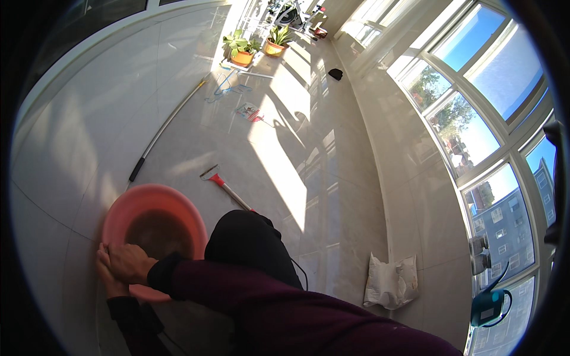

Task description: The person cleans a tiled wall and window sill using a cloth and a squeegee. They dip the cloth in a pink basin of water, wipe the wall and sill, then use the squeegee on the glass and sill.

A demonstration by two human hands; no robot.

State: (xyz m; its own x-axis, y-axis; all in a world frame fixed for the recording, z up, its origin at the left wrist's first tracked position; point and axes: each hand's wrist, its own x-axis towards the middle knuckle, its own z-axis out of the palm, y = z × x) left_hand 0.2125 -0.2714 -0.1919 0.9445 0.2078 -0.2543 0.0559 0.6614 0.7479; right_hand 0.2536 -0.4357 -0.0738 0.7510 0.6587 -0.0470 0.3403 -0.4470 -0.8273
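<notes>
A round pink basin (185,204) with murky brownish water (157,231) stands on the floor at the lower left. Over its near left rim, my right hand (132,263) is closed and pressed against my left hand (111,280). My left hand's fingers are also curled, partly covered by the right. Whatever lies between the two hands, if anything, is hidden. Beyond the basin lies a scraper (219,181) with a red collar and metal handle, its lower end behind my black-clad knee (246,237).
A long pole (166,127) lies along the left wall. Farther off are a blue hanger (228,86), a red-and-white packet (250,111) and potted plants (242,57). At right are a white bag (390,282), windows (481,124) and a teal watering can (489,307).
</notes>
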